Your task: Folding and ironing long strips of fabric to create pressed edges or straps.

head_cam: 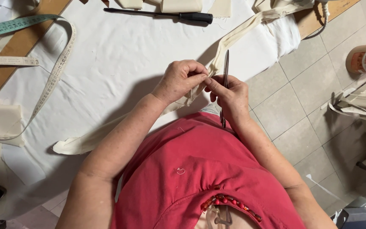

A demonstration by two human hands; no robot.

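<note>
Cream fabric strip point(234, 37) pinched in left hand point(178, 80), right hand point(230, 98) grip around half-hidden scissors point(225, 72), pinch point obscured.

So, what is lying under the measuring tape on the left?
The measuring tape lies on white cloth, with part over a brown wooden board. What is below the cloth is covered.

One head-worn camera looks steeply down, close over the person's own chest and forearms, facing the cloth-covered tabletop point(119, 55) ahead, with tiled floor point(301, 97) to the right.
</note>
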